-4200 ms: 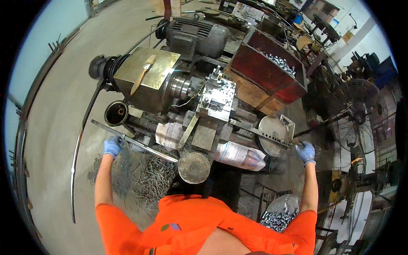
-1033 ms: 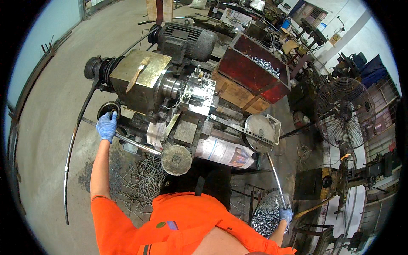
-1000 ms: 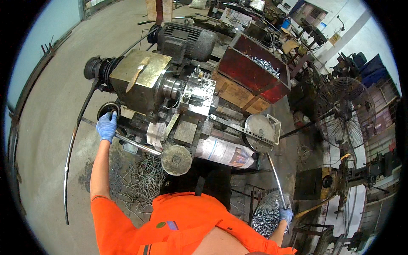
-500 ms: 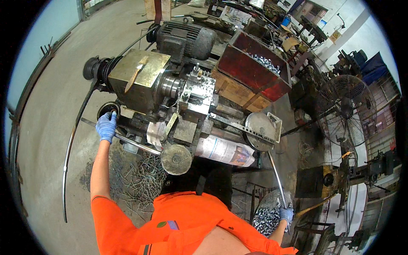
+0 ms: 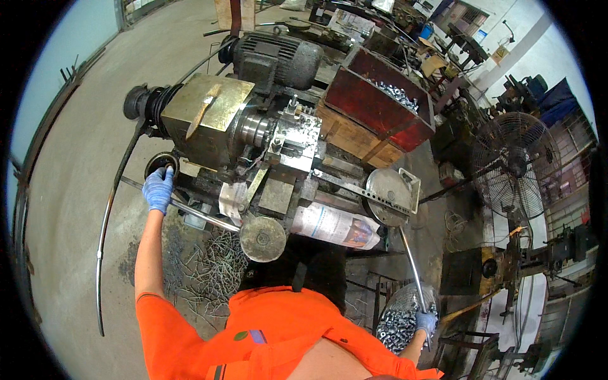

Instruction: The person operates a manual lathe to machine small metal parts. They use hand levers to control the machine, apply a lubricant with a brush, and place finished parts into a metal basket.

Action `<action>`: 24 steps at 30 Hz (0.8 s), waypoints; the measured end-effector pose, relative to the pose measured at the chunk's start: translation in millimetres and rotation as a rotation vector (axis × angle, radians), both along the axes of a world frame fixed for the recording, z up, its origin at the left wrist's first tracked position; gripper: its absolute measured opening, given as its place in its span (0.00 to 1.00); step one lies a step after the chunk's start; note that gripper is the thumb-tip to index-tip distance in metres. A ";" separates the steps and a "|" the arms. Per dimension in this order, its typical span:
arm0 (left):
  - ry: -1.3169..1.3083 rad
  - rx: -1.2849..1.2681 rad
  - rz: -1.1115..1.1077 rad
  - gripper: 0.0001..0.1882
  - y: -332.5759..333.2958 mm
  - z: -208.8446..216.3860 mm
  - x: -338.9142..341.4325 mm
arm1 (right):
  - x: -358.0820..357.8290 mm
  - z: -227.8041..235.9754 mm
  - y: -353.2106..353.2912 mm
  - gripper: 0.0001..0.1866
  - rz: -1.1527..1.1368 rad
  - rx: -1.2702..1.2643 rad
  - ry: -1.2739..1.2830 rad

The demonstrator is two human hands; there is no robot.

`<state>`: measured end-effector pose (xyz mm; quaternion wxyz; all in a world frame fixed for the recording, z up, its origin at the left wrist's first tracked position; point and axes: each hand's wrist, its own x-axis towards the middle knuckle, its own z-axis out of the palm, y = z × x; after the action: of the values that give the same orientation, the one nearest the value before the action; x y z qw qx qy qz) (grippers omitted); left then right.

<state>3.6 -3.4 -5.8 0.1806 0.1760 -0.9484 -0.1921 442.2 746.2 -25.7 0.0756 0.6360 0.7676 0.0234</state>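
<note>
My left hand (image 5: 158,189), in a blue glove, is closed with its fingers over the near rim of a dark round wheel (image 5: 154,165) at the machine's left. Beneath that hand runs a shiny metal rod (image 5: 212,218), ending by a round metal disc (image 5: 263,239). At lower right my right hand (image 5: 426,322), also gloved in blue, is wrapped around a long steel lever (image 5: 411,259). The lever slants up to a second round plate (image 5: 387,193). Ahead of me stands a lathe-like machine with a chuck (image 5: 255,130) and a metal tool block (image 5: 296,142).
A mesh basket (image 5: 430,294) of small metal parts sits under my right hand. Behind the machine is a red bin (image 5: 380,104) on a wooden crate (image 5: 358,139). A brush (image 5: 201,114) lies on the headstock. Metal shavings (image 5: 212,272) cover the floor nearby; a caged fan (image 5: 516,164) stands right.
The long thin rod hanging at the far left has swung slightly to the right. Both hands keep nearly the same places.
</note>
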 end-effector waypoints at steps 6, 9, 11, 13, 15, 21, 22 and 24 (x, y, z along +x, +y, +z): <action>0.004 0.000 -0.005 0.21 -5.7 -10.4 -4.4 | 4.9 -6.8 -1.7 0.26 0.040 0.061 0.045; 0.010 -0.004 -0.009 0.21 -13.9 -18.4 -6.0 | -1.0 2.1 -12.5 0.23 0.056 0.044 0.078; 0.011 -0.006 -0.019 0.21 -14.9 -20.5 -6.7 | 1.8 -3.3 -7.8 0.23 0.049 0.059 0.067; 0.006 0.009 -0.033 0.21 -9.3 -15.9 -8.7 | 16.6 -21.3 8.4 0.21 0.048 0.090 0.023; -0.008 -0.021 -0.011 0.21 -11.1 -16.0 -7.4 | 9.2 -12.8 1.5 0.21 0.049 0.062 0.009; 0.005 -0.023 0.001 0.20 -5.3 -10.2 -4.2 | 4.7 -7.5 -2.6 0.21 -0.008 0.013 0.033; 0.012 -0.039 0.003 0.20 -3.4 -8.7 -3.7 | 5.6 -6.9 -3.5 0.21 -0.013 0.023 0.036; 0.003 -0.016 0.006 0.20 -4.6 -8.8 -3.2 | 5.4 -6.2 -6.3 0.22 -0.018 0.043 0.045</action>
<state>0.4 -8.0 -14.5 0.1838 0.1771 -0.9491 -0.1844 447.6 739.9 -31.9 0.0451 0.6448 0.7626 0.0250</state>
